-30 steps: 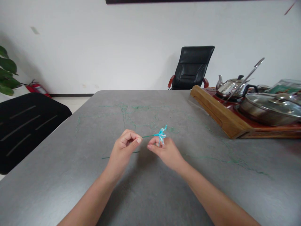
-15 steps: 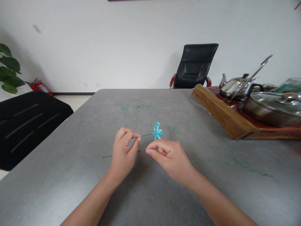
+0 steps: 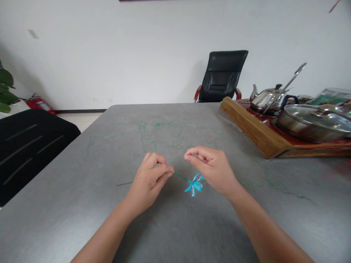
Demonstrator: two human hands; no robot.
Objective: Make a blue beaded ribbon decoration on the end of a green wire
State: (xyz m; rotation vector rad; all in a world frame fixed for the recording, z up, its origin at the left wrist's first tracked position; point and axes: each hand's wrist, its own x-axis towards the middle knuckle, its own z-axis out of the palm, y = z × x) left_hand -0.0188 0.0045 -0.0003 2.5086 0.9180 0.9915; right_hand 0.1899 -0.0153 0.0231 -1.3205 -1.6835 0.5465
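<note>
Above the smooth grey tabletop we note a turquoise beaded flower on a thin green stem, pinched by the left hand. The right hand has fingers nearly together; contents undetermined. We judge the flower light, delicate: grip its stem.

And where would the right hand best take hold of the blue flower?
Probably by the green stem, pinched from above and the right. The left hand grips it farther left, leaving a thin, nearly straight stretch exposed before the blue flower. The petals splay out and look easy to bend, so the right hand should likely avoid them.
</note>
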